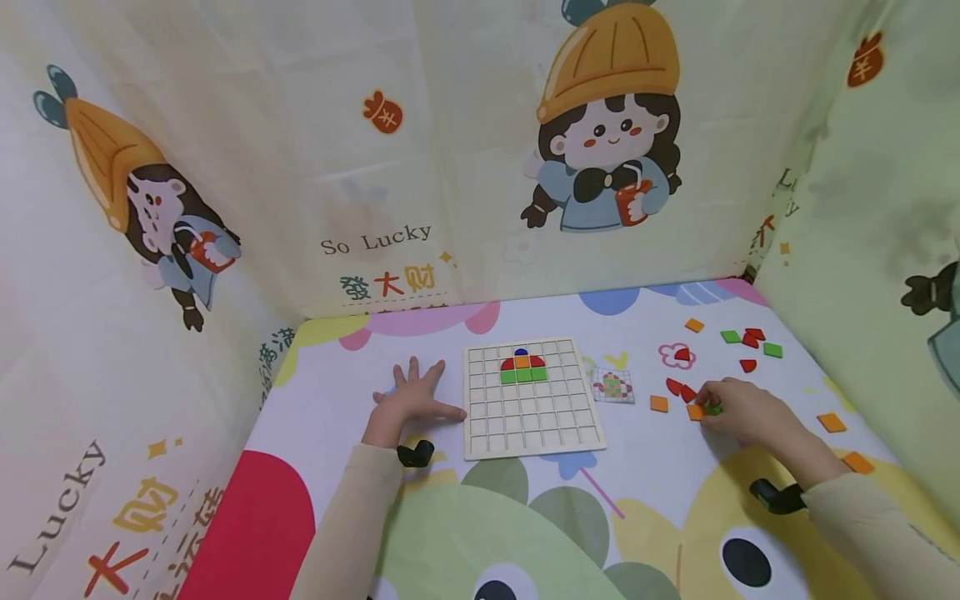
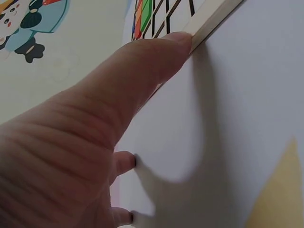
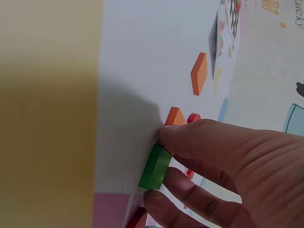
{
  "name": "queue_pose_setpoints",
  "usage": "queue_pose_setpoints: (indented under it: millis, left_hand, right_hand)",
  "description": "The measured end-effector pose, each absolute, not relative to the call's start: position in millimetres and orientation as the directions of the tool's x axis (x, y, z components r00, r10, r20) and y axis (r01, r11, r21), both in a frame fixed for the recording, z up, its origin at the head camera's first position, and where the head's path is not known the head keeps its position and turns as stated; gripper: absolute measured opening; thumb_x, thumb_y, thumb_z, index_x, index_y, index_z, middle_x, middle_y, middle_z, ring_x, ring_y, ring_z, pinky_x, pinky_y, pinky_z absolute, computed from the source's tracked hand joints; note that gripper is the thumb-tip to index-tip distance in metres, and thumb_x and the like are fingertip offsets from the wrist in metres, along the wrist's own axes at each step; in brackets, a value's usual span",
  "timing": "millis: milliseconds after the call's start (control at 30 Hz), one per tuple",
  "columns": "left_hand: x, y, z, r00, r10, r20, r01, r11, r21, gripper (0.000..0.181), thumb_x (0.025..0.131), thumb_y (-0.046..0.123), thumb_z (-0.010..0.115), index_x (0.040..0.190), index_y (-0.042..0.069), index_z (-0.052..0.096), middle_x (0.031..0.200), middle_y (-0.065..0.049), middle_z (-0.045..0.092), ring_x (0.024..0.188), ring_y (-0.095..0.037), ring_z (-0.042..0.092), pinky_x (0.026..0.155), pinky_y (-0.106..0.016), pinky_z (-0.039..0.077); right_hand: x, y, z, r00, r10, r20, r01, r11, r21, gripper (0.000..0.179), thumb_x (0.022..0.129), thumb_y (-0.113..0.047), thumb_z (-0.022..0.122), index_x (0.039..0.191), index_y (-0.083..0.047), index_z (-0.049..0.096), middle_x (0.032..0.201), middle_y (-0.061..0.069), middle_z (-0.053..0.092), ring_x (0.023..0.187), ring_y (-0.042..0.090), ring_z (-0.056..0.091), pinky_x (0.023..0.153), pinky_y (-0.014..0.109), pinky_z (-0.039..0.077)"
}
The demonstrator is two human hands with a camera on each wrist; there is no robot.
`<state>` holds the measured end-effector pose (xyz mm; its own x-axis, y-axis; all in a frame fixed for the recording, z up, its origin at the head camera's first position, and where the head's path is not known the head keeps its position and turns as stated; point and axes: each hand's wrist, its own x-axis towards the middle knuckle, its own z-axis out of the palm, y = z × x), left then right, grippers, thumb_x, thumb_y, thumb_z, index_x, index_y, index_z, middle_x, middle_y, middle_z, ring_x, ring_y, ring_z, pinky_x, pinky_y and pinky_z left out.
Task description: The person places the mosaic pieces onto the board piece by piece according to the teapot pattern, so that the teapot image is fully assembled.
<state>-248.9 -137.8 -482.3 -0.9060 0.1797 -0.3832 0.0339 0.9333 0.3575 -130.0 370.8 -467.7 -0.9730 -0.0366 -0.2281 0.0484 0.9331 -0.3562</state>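
A pale wooden grid board (image 1: 534, 427) lies on the table. Its upper part bears a blue piece (image 1: 521, 352), an orange square (image 1: 522, 362), two red curved pieces and a row of green squares (image 1: 524, 376). My left hand (image 1: 411, 400) rests with spread fingers left of the board, the thumb (image 2: 156, 59) touching its edge. On the right, my right hand (image 1: 746, 410) pinches a green tile (image 3: 156, 167) between thumb and fingers, low over the table. An orange tile (image 3: 175, 117) lies right by the thumb, with red pieces (image 1: 681, 390) just behind.
A small printed pattern card (image 1: 613, 386) lies against the board's right side. Loose orange (image 1: 658, 404), green (image 1: 772, 351) and red (image 1: 747, 366) pieces are scattered around the right hand. More orange tiles (image 1: 831, 423) lie near the right edge. Printed curtains stand behind and beside the table.
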Motion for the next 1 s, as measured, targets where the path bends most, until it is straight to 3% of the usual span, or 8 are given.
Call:
queue_pose_setpoints:
  millis: [300, 567, 733, 1000]
  left_hand:
    - [-247.2, -138.9, -484.9, -0.907, 0.181, -0.379, 0.045, 0.939, 0.342, 0.119, 0.072, 0.07, 0.081, 0.166, 0.026, 0.023, 0.172, -0.025, -0.006, 0.154, -0.058, -0.01, 0.1, -0.093, 0.005]
    - [-244.1, -137.9, -484.8, -0.909, 0.173, -0.379, 0.037, 0.939, 0.342, 0.119, 0.071, 0.07, 0.083, 0.166, 0.026, 0.025, 0.172, -0.024, -0.004, 0.154, -0.058, -0.009, 0.102, -0.093, 0.005]
    - [-243.7, -137.9, -483.4, -0.911, 0.174, -0.374, 0.04, 0.94, 0.339, 0.118, 0.072, 0.069, 0.082, 0.166, 0.025, 0.025, 0.172, -0.025, -0.004, 0.154, -0.058, -0.008, 0.102, -0.093, 0.005]
    - [-246.3, -136.2, -482.6, -0.914, 0.174, -0.367, 0.046, 0.942, 0.333, 0.119, 0.072, 0.069, 0.082, 0.166, 0.025, 0.025, 0.172, -0.025, -0.004, 0.154, -0.059, -0.008, 0.101, -0.093, 0.006]
  right_hand:
    - [-129.9, 365.5, -475.2, -0.981, -0.041, -0.189, 0.018, 0.953, -0.301, 0.031, 0.078, -0.018, 0.085, 0.101, -0.003, 0.07, 0.092, 0.009, 0.067, 0.082, 0.025, 0.056, 0.065, 0.04, 0.055]
    - [-128.3, 360.3, -480.9, -0.988, -0.063, -0.138, -0.018, 0.951, -0.308, 0.018, 0.08, -0.02, 0.083, 0.092, -0.012, 0.071, 0.09, 0.004, 0.066, 0.077, 0.021, 0.055, 0.063, 0.036, 0.052]
    - [-124.7, 356.4, -475.8, -0.985, -0.105, -0.14, -0.061, 0.956, -0.288, 0.026, 0.077, -0.023, 0.089, 0.093, -0.014, 0.071, 0.088, 0.0, 0.064, 0.08, 0.019, 0.056, 0.072, 0.042, 0.055]
    - [-123.6, 356.8, -473.8, -0.984, -0.133, -0.12, -0.094, 0.952, -0.29, 0.025, 0.077, -0.02, 0.089, 0.093, -0.012, 0.072, 0.088, 0.0, 0.064, 0.08, 0.019, 0.055, 0.072, 0.041, 0.056]
